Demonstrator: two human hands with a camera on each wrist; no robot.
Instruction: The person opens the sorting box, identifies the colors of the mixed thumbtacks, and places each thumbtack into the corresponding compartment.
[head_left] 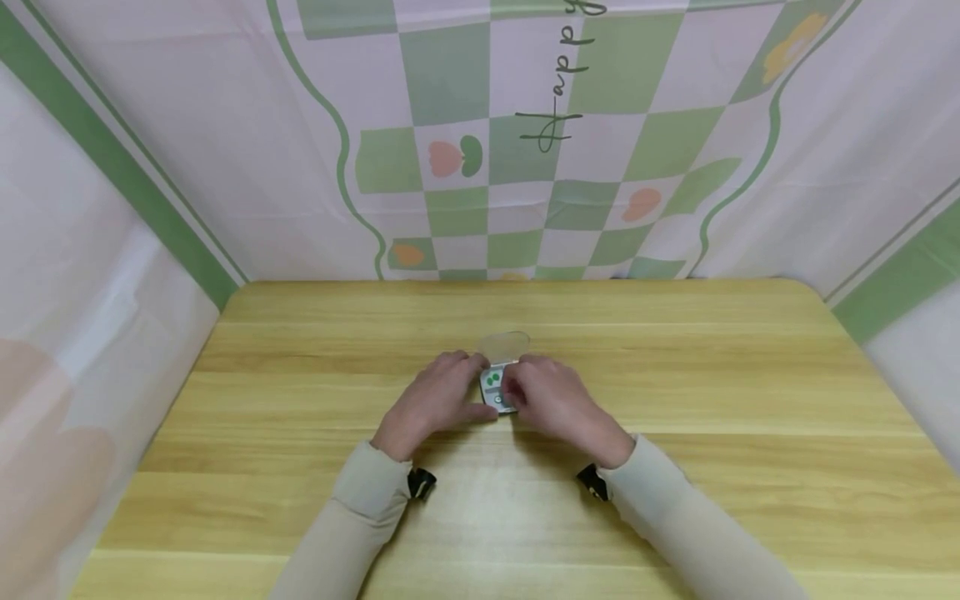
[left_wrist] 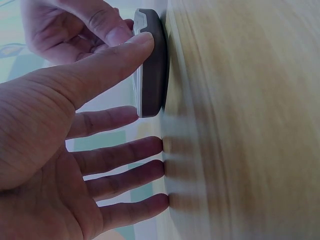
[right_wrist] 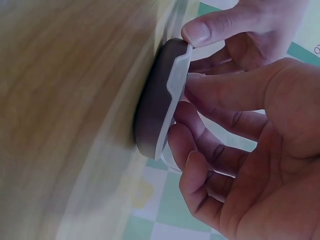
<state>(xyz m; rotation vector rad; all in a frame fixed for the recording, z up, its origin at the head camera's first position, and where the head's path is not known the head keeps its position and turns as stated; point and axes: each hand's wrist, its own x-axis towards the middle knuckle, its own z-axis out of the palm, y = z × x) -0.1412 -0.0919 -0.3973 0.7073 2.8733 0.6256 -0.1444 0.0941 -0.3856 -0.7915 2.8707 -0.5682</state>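
Observation:
A small flat case [head_left: 491, 393] lies on the wooden table, its clear lid [head_left: 504, 343] swung back on the far side. Green leaf-like shapes show inside the pale interior; in the right wrist view the dark body [right_wrist: 154, 107] has a white rim. My left hand [head_left: 442, 393] steadies the case between thumb at the near edge and index finger at the far corner, its other fingertips down on the table. My right hand [head_left: 553, 397] bends its fingers over the right half, thumb and index tips at the interior. Whether they pinch anything there I cannot tell.
The wooden table [head_left: 675, 358] stretches out on both sides of the hands. A printed cloth [head_left: 517, 208] with green checks hangs behind its far edge, and more cloth lines the left and right. Dark wrist cameras [head_left: 422, 483] sit at both cuffs.

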